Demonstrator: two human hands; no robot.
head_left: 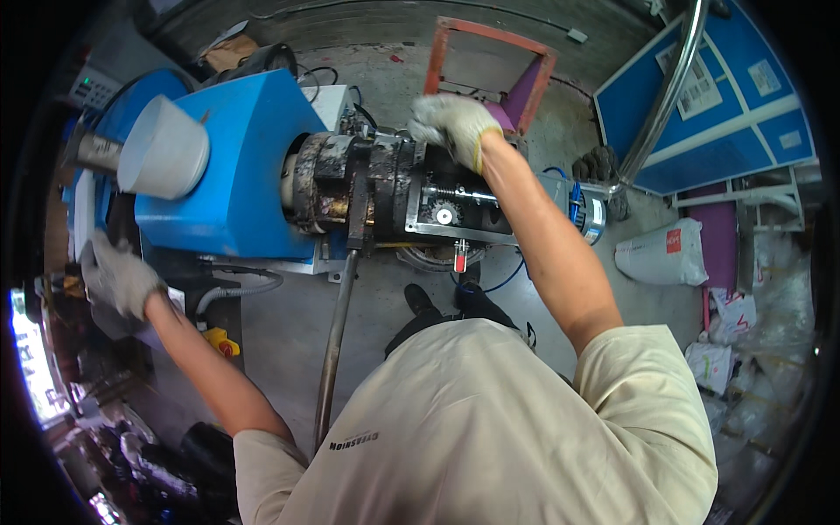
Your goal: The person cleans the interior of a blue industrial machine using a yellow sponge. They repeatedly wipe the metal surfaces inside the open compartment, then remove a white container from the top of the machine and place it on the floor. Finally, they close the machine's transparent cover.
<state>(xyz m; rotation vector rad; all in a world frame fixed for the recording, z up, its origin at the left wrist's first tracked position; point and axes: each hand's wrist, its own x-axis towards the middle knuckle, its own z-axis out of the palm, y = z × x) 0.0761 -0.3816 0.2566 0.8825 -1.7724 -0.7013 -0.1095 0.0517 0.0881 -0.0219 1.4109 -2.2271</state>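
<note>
White work gloves cover both my hands. My left hand (121, 278) reaches out at the far left, beside the near left end of the blue machine housing (262, 157), with its fingers stretched and nothing visible in them. Over the far side of the blackened metal machine head (376, 179), my right hand (455, 129) has its fingers curled; what they grip, if anything, is hidden. Below my right forearm lies a metal frame with a small gear (444, 214) and a red-tipped fitting (460, 257). A long steel bar (337, 341) runs from the head toward me.
A white bucket (164, 149) rests on the blue housing. Beyond the machine stands an orange metal frame (494, 33). On the right are a blue panelled cabinet (647, 114), a shiny pipe (669, 96) and a white sack (661, 254). A yellow-and-red switch (222, 342) sits low left.
</note>
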